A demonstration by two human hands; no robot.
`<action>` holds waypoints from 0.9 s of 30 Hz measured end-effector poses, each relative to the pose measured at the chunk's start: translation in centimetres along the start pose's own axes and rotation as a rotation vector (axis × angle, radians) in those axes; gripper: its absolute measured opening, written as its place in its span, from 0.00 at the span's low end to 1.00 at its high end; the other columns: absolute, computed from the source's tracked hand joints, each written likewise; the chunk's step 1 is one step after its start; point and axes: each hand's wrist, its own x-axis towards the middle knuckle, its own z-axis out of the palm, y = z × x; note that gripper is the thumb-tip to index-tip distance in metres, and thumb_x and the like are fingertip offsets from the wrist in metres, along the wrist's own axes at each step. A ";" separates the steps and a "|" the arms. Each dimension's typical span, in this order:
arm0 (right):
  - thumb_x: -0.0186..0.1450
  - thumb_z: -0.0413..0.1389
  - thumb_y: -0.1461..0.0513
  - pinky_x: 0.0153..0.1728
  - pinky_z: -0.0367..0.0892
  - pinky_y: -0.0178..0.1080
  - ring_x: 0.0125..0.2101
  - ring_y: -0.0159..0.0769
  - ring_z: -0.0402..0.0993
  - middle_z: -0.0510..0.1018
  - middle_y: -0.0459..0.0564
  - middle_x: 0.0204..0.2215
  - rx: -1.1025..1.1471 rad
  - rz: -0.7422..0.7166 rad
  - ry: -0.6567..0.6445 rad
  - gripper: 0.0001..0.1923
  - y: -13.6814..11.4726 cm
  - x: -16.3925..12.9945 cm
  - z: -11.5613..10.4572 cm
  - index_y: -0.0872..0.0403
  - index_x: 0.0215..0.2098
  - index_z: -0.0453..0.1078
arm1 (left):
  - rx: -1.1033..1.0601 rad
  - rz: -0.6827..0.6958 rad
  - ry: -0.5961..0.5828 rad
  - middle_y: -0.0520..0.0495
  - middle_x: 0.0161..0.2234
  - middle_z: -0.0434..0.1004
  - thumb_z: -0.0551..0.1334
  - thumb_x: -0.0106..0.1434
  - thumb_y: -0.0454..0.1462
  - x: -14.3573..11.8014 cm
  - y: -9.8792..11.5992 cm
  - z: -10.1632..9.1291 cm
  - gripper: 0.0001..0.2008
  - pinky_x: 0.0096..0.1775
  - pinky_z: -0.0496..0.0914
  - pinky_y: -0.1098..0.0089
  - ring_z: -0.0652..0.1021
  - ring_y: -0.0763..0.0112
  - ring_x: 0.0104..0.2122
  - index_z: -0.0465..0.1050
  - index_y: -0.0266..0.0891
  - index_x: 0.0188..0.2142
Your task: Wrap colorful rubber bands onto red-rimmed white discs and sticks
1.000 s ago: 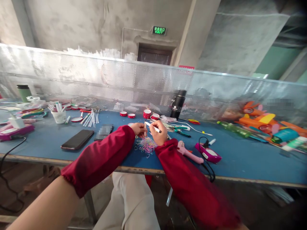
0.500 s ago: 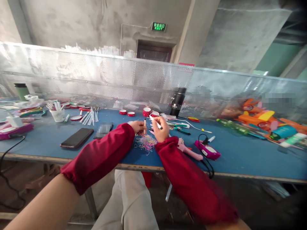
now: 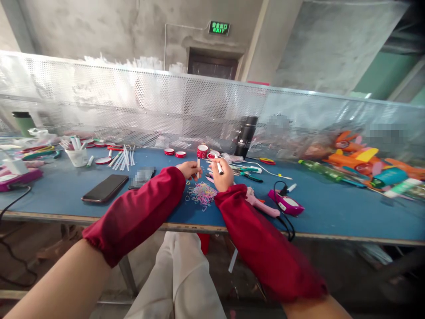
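Note:
Both my arms wear dark red sleeves and reach over a blue table (image 3: 332,212). My left hand (image 3: 188,169) pinches a short thin stick (image 3: 198,166) held upright. My right hand (image 3: 223,176) grips a white pen-like stick (image 3: 218,167), tilted, close beside the left hand. A heap of small coloured rubber bands (image 3: 201,194) lies on the table just below both hands.
A black phone (image 3: 105,188) lies left of my arms. A pink glue gun (image 3: 260,204) and a magenta device with black cable (image 3: 286,204) sit to the right. Red tape rolls (image 3: 202,151), a black flask (image 3: 245,136), pliers, white sticks, a cup and toy parts line the perforated metal screen.
The right hand's white stick has tipped from nearly flat to more upright. The left hand's short stick now stands upright. The view has tilted slightly.

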 end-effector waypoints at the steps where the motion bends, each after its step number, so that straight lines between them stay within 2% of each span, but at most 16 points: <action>1: 0.69 0.50 0.51 0.34 0.74 0.40 0.32 0.39 0.79 0.81 0.48 0.33 0.005 0.011 -0.004 0.14 0.1 0.0 0.1 0.49 0.43 0.72 | 0.019 -0.013 -0.024 0.48 0.26 0.79 0.64 0.62 0.38 0.0 0.2 -0.1 0.04 0.24 0.65 0.75 0.77 0.73 0.25 0.72 0.41 0.32; 9: 0.69 0.50 0.51 0.34 0.75 0.40 0.33 0.38 0.79 0.81 0.49 0.34 0.026 0.046 -0.010 0.15 0.6 -0.1 0.3 0.49 0.43 0.72 | 0.029 -0.055 -0.106 0.50 0.26 0.77 0.55 0.68 0.35 -0.3 1.4 0.0 0.07 0.19 0.59 0.79 0.74 0.80 0.18 0.67 0.35 0.33; 17: 0.68 0.51 0.52 0.33 0.74 0.39 0.32 0.38 0.79 0.82 0.48 0.32 0.034 0.047 -0.016 0.14 0.7 -0.3 0.5 0.49 0.42 0.72 | 0.000 -0.077 -0.129 0.49 0.28 0.78 0.60 0.65 0.36 -0.5 1.6 0.2 0.06 0.21 0.60 0.80 0.76 0.78 0.20 0.67 0.35 0.34; 22: 0.68 0.50 0.51 0.31 0.73 0.40 0.32 0.40 0.79 0.82 0.49 0.32 0.040 0.060 -0.007 0.14 0.5 -0.3 0.5 0.49 0.42 0.72 | 0.013 -0.061 -0.090 0.50 0.27 0.77 0.58 0.65 0.33 -0.7 2.0 0.0 0.03 0.21 0.60 0.79 0.75 0.79 0.19 0.68 0.34 0.36; 27: 0.68 0.51 0.52 0.33 0.73 0.40 0.30 0.40 0.79 0.82 0.49 0.32 0.020 0.055 -0.001 0.14 0.7 -0.2 0.5 0.50 0.41 0.72 | -0.010 -0.012 -0.035 0.51 0.26 0.76 0.57 0.67 0.34 -0.6 2.0 -0.2 0.05 0.19 0.57 0.79 0.73 0.81 0.17 0.68 0.34 0.35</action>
